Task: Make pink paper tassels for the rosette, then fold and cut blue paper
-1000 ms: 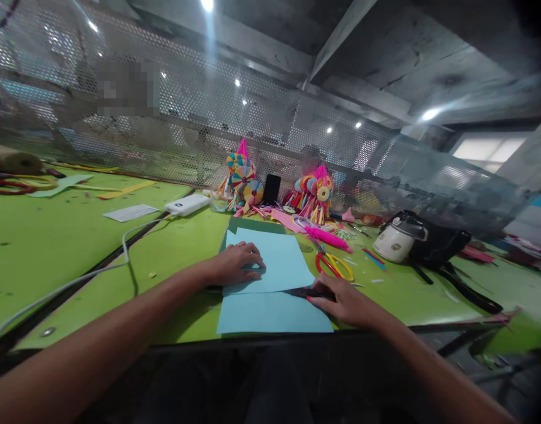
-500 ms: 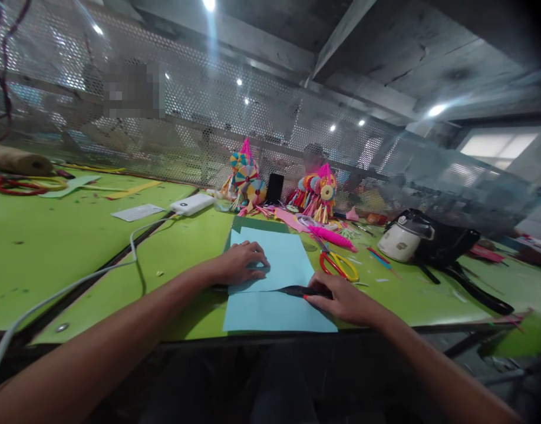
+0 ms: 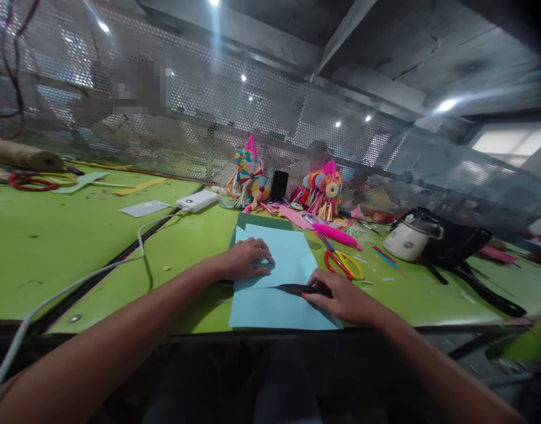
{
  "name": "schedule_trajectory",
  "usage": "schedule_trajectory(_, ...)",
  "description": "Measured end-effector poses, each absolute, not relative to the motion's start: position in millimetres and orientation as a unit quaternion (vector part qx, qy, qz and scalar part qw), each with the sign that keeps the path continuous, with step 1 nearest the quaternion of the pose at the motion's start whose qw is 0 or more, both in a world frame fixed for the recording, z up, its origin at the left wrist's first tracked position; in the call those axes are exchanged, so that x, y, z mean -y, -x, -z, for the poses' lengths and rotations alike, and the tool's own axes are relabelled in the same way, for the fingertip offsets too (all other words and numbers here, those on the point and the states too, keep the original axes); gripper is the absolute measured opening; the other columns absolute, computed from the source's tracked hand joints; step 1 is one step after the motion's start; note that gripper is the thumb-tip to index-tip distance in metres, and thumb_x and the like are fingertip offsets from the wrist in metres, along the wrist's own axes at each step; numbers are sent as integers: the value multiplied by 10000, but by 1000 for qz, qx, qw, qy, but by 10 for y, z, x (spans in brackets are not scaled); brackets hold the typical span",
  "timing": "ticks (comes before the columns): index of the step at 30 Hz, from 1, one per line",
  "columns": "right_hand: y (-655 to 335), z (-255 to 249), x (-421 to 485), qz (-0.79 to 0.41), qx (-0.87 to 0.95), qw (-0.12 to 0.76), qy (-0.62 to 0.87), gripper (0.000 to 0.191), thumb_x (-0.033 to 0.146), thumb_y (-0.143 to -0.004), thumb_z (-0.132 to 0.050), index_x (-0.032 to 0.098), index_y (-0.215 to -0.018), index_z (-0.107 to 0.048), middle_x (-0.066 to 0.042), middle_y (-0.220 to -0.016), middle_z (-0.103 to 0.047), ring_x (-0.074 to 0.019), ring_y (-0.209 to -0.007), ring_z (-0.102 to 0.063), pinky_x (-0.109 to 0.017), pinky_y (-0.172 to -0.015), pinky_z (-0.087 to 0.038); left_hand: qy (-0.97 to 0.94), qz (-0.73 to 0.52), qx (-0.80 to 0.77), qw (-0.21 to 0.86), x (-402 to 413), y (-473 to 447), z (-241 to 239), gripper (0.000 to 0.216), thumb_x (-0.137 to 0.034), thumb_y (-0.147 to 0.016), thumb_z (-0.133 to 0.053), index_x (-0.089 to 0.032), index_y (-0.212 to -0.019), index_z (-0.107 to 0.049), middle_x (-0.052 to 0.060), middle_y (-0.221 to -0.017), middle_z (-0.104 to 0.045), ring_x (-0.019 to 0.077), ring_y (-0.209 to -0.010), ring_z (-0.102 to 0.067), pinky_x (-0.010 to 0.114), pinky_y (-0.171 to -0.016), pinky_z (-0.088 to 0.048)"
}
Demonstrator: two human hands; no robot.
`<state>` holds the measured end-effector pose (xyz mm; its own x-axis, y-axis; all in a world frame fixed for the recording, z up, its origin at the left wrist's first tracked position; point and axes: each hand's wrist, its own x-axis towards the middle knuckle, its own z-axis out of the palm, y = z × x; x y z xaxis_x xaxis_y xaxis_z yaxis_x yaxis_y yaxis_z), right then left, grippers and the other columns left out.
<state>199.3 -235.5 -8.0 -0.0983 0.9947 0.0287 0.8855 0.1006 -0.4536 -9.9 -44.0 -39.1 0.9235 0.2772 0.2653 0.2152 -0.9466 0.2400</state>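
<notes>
A light blue sheet of paper (image 3: 288, 247) lies on the green table with a darker green sheet (image 3: 266, 221) beneath its far end. Across the blue paper runs a slit or fold line, with a lower flap (image 3: 279, 309) reaching to the table's front edge. My left hand (image 3: 248, 259) rests on the paper above that line, palm down with fingers apart. In my right hand (image 3: 336, 294) is a black knife-like blade (image 3: 292, 288), its tip pointing left along the line. My fingers hide its handle.
Red-and-yellow-handled scissors (image 3: 343, 263) and a pink roll (image 3: 336, 235) lie beyond my right hand. Colourful tasselled ornaments (image 3: 251, 174) and a black phone (image 3: 279, 185) stand at the back. To the left are a white power bank (image 3: 197, 201) and its cable (image 3: 98, 272); a white pot (image 3: 405, 240) sits right.
The view has shifted slightly. The blade's tip has moved a little left relative to the paper, and the gap along the line looks narrower. Both hands keep their grip and place.
</notes>
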Motion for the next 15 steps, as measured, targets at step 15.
schedule_trajectory(15, -1883, 113, 2230, -163, 740, 158, 634, 248, 440, -851, -548, 201, -916, -556, 5, -710, -567, -133, -633, -494, -254, -576, -355, -976, -135, -143, 95, 488, 101, 374, 290, -446, -832, -578, -307, -1075, -654, 65, -1136, -550, 241, -1040, -510, 387, -916, -381)
